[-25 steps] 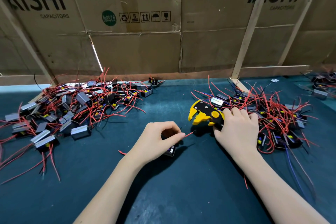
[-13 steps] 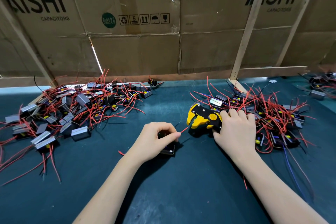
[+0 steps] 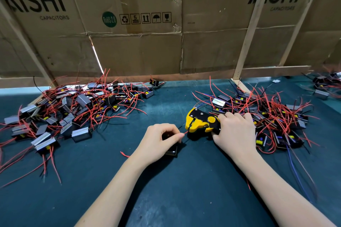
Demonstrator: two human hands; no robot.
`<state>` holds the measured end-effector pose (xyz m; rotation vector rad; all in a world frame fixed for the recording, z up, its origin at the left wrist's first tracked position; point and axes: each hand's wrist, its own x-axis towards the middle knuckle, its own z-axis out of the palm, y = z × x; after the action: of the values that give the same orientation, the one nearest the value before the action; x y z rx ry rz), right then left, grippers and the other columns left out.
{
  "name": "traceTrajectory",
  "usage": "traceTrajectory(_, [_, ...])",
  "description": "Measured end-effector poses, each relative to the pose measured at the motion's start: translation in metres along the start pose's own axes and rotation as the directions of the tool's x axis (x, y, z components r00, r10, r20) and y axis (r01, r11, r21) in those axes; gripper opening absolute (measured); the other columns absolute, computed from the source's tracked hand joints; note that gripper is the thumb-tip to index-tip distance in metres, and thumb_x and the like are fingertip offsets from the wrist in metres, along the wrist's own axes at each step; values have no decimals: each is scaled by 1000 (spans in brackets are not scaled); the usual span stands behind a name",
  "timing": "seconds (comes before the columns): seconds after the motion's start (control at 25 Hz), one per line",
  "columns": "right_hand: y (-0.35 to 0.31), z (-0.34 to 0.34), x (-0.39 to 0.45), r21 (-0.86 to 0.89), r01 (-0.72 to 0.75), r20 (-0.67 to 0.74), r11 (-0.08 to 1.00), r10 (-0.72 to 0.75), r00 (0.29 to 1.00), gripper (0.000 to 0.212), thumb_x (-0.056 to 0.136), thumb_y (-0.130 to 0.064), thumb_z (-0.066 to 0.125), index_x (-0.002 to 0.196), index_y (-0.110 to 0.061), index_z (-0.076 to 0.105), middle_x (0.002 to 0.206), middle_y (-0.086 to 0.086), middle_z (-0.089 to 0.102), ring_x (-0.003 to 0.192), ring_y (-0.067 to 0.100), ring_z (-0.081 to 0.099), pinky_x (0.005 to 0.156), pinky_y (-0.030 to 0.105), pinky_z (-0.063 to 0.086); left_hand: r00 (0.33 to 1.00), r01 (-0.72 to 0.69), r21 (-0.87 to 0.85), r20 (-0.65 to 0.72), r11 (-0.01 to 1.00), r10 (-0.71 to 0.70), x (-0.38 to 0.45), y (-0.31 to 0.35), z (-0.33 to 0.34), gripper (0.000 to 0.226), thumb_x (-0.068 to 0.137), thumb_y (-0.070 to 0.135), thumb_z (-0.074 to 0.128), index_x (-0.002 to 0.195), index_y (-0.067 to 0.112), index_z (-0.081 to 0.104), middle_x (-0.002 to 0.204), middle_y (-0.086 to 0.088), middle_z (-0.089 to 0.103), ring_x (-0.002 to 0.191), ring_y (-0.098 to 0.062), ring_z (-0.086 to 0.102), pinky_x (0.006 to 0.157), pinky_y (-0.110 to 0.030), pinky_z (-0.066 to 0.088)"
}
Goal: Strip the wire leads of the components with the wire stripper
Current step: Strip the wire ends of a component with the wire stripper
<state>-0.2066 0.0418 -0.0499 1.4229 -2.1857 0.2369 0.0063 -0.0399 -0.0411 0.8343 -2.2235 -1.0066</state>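
Between the hands, red lead (image 3: 186, 132) entering wire stripper (image 3: 201, 120), right-held

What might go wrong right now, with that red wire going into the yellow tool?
The left hand pinches the red lead very close to the wire stripper, so a fingertip might get nipped when the right hand squeezes. Only the lead's tip reaches the tool, so it may slip out unstripped. Loose wires from the right pile lie by the tool and might snag.

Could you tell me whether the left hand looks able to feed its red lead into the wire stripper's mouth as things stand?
Probably yes. The left hand pinches the red lead, whose tip sits right at the wire stripper mouth, with nothing between them.
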Motion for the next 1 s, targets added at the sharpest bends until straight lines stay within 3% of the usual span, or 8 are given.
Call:
traceTrajectory(0.28, [0,-2,1,-25,-61,88,998,63,994,29,65,-46,78,67,-20,65,66,1,66,64,27,63,61,29,34,1000,2,3,-13,1000,-2,-1,1,-2,22,91,28,68,69,21,69,68,12,67,60,1,53,61,-14,41])
traceTrajectory(0.48, [7,-4,3,127,-94,-189,987,118,975,48,62,-41,82,93,-9,63,82,11,63,79,34,59,73,41,35,988,-2,150,-150,989,24,-2,1,-1,17,89,25,70,73,20,66,66,15,59,58,0,49,62,-17,35])
traceTrajectory(0.56, [11,-5,3,233,-135,-255,963,194,947,45,67,-41,73,99,-11,64,85,9,65,81,34,59,73,40,35,985,-75,42,-150,996,80,-2,5,0,4,92,16,66,93,20,67,86,14,66,67,3,56,70,-20,41])
traceTrajectory(0.68, [17,-8,3,386,-182,-271,904,300,915,44,69,-38,62,103,-11,65,87,11,66,84,36,61,74,41,36,991,-103,-229,64,968,121,-5,15,1,56,96,13,58,142,38,40,138,10,53,110,-2,64,97,-21,48])
traceTrajectory(0.72, [19,-10,3,424,-191,-271,886,324,906,43,70,-37,62,103,-10,65,87,13,66,84,37,61,74,42,37,989,-125,-199,50,972,137,-4,15,0,64,95,14,58,147,40,32,143,9,49,116,-5,61,101,-22,45])
traceTrajectory(0.8, [23,-16,4,496,-196,-276,846,367,888,38,72,-33,63,101,-8,64,85,14,65,82,39,61,73,44,38,974,-174,5,-144,985,173,-3,14,-11,62,92,10,60,147,30,38,134,8,55,110,-8,61,100,-30,45])
traceTrajectory(0.88, [25,-23,4,585,-161,-294,795,392,872,33,75,-31,65,94,-4,64,81,14,63,78,40,59,71,45,41,854,-96,289,-468,953,228,-1,9,-34,45,87,4,60,131,14,55,115,0,63,97,-20,61,92,-44,46])
traceTrajectory(1.0, [25,-31,2,793,-51,-267,607,421,867,31,84,-36,65,79,-6,60,72,10,58,67,34,53,66,38,39,524,447,452,-832,772,184,-10,-8,-79,30,76,5,58,105,4,59,99,-17,63,91,-37,56,79,-45,37])
